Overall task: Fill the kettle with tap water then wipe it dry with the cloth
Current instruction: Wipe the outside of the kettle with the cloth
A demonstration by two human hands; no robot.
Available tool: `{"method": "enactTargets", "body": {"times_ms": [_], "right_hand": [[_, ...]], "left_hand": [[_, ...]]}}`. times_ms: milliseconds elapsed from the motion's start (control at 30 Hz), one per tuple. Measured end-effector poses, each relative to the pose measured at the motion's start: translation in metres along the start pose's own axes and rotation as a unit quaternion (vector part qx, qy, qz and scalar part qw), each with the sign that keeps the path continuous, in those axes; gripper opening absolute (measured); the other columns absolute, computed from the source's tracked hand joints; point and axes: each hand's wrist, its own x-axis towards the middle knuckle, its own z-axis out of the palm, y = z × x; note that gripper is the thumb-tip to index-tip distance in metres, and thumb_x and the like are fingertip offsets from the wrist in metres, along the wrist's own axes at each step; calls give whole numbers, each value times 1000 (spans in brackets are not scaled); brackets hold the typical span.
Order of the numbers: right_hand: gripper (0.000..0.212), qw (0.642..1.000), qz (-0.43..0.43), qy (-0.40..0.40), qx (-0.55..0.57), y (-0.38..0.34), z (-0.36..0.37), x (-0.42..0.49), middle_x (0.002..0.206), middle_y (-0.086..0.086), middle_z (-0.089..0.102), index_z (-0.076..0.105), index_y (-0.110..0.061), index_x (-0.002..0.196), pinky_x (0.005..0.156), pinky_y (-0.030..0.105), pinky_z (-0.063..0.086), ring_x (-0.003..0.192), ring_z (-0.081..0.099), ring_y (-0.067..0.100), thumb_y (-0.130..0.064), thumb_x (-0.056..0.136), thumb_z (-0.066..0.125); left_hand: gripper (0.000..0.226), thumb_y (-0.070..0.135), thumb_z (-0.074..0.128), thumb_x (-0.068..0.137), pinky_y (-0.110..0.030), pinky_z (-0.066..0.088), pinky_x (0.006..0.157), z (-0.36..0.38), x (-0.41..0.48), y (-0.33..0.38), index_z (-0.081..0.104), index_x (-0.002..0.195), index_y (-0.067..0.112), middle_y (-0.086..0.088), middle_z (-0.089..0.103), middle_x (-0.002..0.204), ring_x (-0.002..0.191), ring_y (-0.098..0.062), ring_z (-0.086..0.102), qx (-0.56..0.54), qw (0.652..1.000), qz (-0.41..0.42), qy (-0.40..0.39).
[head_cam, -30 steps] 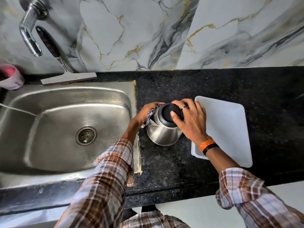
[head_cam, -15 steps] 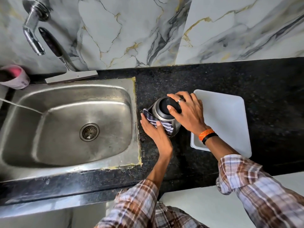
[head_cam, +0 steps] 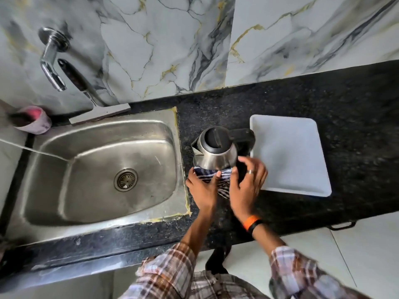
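A steel kettle (head_cam: 216, 156) with a black lid and black handle stands on the black counter between the sink and a white tray. A striped dark-and-white cloth (head_cam: 222, 183) lies against the kettle's near base. My left hand (head_cam: 203, 187) presses on the cloth from the near side. Just to its right, my right hand (head_cam: 248, 184) is off the kettle, fingers spread and blurred, next to the cloth; whether it touches the cloth is unclear. The chrome tap (head_cam: 50, 61) juts from the marble wall at the far left, above the sink.
The steel sink (head_cam: 64, 169) fills the left, with a drain in its middle. A squeegee (head_cam: 90, 98) leans against the wall behind it. A pink cup (head_cam: 32, 119) sits far left. The white tray (head_cam: 289, 154) lies right of the kettle. The counter's front edge runs near my body.
My right hand has come off the kettle's lid and dropped to the near side beside the cloth. My left hand has slid the cloth from the kettle's left side down to its near base.
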Motion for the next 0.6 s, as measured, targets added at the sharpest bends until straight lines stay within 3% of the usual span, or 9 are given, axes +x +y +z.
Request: {"method": "enactTargets", "body": {"times_ms": [67,167,267,333,400,433,533,600], "right_hand": [[28,995,90,-16,50,-7,8,-57,122,9,56,63,-12,121,101,57,45,116,54,30,-16,94,56],[51,966,183,-88,158,-28,28,-92,137,16,50,53,-4,138,111,58,41,129,51,30,-34,96,48],[73,911,314,-57,259,-52,44,-77,149,20,41,44,-4,145,115,59,39,134,50,36,-51,89,44],[69,910,314,-33,271,-59,48,-73,155,16,35,40,-6,147,117,59,36,140,45,32,-47,92,47],[64,936,256,-39,237,-57,53,-75,163,13,26,36,-4,153,122,56,30,150,34,26,-39,100,46],[63,939,250,-36,233,-54,56,-75,165,12,24,36,-2,154,123,56,28,152,30,24,-37,102,46],[64,933,268,-21,238,-55,59,-62,168,6,25,36,-5,156,125,55,26,155,26,20,-37,102,45],[61,946,217,-13,242,-55,57,-48,169,4,25,36,-9,157,127,54,24,157,24,19,-37,103,43]], "left_hand": [[97,35,91,74,-50,43,113,-13,13,-2,36,147,2,-25,53,141,133,-41,53,-15,999,-10,-30],[101,35,89,77,-51,43,114,-21,17,5,28,152,6,-25,53,144,134,-39,54,-3,997,-3,-72],[85,51,69,88,-52,32,121,-32,6,20,29,155,16,-15,38,157,150,-36,34,107,990,97,-1],[69,48,49,98,-50,19,127,-44,6,39,32,157,18,-8,34,164,158,-30,20,154,948,279,22],[58,36,41,105,-47,12,131,-53,23,60,34,159,17,-4,32,168,161,-26,15,239,862,447,-17],[55,31,40,107,-49,12,131,-55,33,70,33,160,17,-2,31,169,161,-25,14,281,823,491,-52],[52,25,41,110,-49,19,129,-55,54,84,32,160,16,-3,27,170,161,-25,14,321,783,508,-163],[51,22,43,110,-48,20,130,-56,62,82,34,159,12,-7,29,169,161,-28,14,309,772,525,-180]]}}
